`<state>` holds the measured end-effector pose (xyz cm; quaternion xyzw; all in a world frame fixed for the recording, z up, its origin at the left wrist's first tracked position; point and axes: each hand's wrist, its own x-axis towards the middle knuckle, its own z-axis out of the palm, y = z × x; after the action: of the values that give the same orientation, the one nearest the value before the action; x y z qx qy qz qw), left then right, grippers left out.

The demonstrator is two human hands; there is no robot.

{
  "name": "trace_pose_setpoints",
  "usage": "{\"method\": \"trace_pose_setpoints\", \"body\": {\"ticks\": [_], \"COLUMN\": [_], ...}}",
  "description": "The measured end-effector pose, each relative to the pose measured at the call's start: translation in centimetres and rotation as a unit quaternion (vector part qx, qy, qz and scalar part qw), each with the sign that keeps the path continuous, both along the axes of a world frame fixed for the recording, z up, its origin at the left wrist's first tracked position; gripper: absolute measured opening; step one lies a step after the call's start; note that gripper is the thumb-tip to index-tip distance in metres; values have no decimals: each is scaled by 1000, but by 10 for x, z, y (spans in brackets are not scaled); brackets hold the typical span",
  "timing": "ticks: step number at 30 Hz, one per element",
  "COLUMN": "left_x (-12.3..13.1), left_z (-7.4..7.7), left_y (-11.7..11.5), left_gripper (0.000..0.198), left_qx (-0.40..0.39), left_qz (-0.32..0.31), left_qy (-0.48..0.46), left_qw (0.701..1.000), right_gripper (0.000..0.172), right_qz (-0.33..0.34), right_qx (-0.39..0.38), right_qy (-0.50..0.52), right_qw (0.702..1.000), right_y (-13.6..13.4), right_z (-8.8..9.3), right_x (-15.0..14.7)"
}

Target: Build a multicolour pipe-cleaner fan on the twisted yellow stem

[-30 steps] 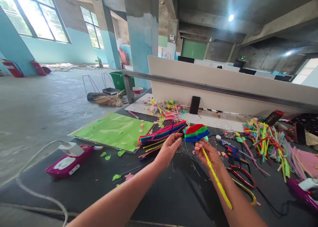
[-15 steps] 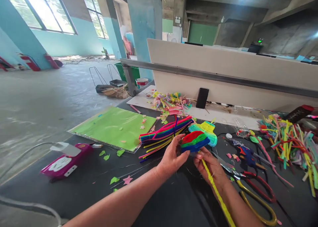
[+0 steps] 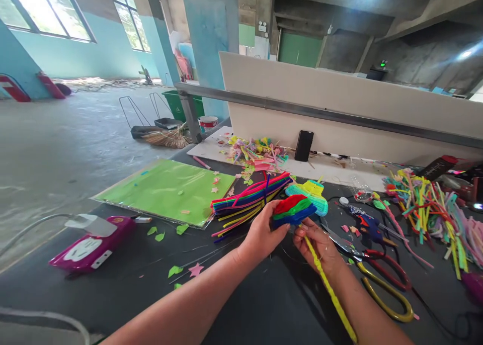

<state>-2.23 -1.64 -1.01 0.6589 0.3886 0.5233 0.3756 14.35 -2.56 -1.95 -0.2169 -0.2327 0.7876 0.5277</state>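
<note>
Between my hands is a small fuzzy piece with red, green and blue bands (image 3: 295,211), made of what look like pipe cleaners. My left hand (image 3: 264,228) grips its left end between thumb and fingers. My right hand (image 3: 316,242) is closed at its lower edge, pinching a long yellow twisted pipe-cleaner stem (image 3: 328,284) that runs down over my right forearm. Just behind lie a tied bundle of coloured pipe cleaners (image 3: 247,199) and a turquoise and yellow fuzzy piece (image 3: 311,194). Whether the stem is joined to the banded piece, I cannot tell.
Large scissors (image 3: 372,264) and a blue glue gun (image 3: 372,232) lie to the right, near a heap of pipe cleaners (image 3: 426,199). Leftward are a green sheet pack (image 3: 162,189) and a purple power strip (image 3: 94,244). A phone (image 3: 304,145) leans against the white board (image 3: 339,93).
My view has turned slightly to the right, so the surroundings sit further left. Both hands keep their hold on the banded piece and yellow stem, with little other movement.
</note>
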Motion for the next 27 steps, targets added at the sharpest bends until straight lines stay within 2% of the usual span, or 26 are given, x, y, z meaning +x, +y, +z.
{"method": "trace_pose_setpoints", "body": {"ticks": [10,15,19,23,27], "left_x": [3,2,-1,-6,-8], "left_z": [-3,3,12,16,17], "left_y": [3,-1,-3,-2,0], "left_gripper": [52,51,39,26,25], "left_qx": [-23,-55,-138,-189,-233], "left_qz": [-39,-63,-68,-62,-77], "left_qy": [-52,-94,-166,-239,-271], "left_qw": [998,992,974,950,931], "right_gripper": [28,30,27,25,26], "right_qz": [3,0,2,21,46], "right_qx": [2,-1,-2,13,28], "right_qy": [-14,-20,-48,-77,-102], "right_qw": [1000,1000,999,997,993], "right_y": [-1,-3,-7,-10,-12], "right_z": [3,7,14,15,11], "right_x": [2,2,-2,-7,-9]}}
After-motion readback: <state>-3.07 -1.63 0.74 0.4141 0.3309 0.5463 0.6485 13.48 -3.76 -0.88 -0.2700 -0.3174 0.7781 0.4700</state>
